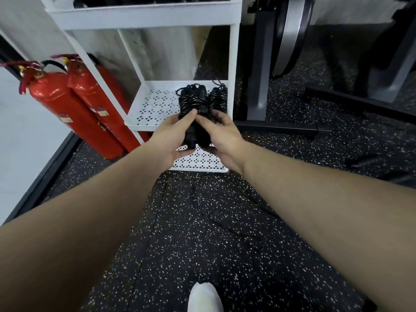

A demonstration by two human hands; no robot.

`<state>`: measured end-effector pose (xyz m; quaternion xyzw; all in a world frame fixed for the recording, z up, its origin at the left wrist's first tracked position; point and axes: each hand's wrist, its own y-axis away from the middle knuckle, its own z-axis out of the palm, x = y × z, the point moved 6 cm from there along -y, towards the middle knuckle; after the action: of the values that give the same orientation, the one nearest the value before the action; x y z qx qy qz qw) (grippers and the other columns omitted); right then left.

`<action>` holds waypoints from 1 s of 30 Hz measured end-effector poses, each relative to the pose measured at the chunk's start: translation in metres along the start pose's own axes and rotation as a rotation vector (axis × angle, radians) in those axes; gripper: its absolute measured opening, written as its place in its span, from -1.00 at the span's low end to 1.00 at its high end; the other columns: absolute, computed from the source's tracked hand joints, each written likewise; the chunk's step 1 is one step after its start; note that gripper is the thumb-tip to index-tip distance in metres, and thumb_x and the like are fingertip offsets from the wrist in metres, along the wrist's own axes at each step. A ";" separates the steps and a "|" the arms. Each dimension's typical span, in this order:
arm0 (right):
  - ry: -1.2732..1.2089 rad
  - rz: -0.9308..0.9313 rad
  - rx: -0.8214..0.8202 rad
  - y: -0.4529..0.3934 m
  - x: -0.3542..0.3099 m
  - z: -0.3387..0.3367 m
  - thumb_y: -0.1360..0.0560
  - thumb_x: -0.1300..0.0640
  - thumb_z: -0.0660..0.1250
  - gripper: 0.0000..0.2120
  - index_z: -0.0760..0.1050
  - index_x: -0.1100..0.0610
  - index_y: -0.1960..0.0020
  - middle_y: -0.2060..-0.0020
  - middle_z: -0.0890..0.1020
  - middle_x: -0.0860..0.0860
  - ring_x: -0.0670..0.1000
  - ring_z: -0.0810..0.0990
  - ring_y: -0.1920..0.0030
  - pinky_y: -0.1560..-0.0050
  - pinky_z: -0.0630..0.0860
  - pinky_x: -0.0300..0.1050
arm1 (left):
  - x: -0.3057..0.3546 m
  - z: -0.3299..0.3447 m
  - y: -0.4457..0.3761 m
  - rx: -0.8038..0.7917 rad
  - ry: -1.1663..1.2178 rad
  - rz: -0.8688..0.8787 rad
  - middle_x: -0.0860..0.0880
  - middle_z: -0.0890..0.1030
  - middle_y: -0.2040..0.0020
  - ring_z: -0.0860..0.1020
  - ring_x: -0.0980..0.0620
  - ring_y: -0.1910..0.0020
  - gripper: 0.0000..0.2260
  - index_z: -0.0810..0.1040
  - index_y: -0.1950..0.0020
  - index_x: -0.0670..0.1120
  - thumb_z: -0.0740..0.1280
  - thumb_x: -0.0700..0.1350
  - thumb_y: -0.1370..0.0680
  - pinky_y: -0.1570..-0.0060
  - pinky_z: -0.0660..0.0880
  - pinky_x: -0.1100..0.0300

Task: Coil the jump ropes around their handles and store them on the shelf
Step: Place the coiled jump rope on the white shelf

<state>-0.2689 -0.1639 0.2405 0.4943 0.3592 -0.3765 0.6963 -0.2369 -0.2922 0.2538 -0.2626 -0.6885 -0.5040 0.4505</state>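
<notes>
A black jump rope bundle (193, 102), its cord wound round the paired handles, is held over the front of the white cart's middle shelf (155, 104). My left hand (173, 134) grips the handles' lower part from the left. My right hand (221, 134) grips them from the right. A second coiled black rope (218, 99) lies on that shelf just right of the held one. An uncoiled black rope (216, 212) trails loose on the speckled floor below my arms.
Two red fire extinguishers (74, 104) stand left of the cart. The cart's bottom shelf (200, 162) sits under my hands and a top tray (144, 12) above. A grey exercise machine frame (261, 70) stands right. My white sock (204, 297) shows at the bottom.
</notes>
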 end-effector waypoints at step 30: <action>0.333 0.036 -0.112 -0.063 0.020 -0.022 -0.65 0.05 0.30 -0.84 0.57 0.04 -0.19 0.24 0.65 -0.05 -0.07 0.54 0.29 0.31 0.45 -0.23 | 0.024 -0.048 -0.114 0.329 -0.501 0.141 0.07 0.42 0.24 0.45 0.06 0.24 -0.76 0.62 -0.26 -0.15 0.22 -0.22 -0.66 0.32 0.41 0.45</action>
<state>-0.3178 -0.1605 0.1911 0.5165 0.4814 -0.2563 0.6602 -0.3242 -0.3794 0.2269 -0.3492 -0.8306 -0.2727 0.3373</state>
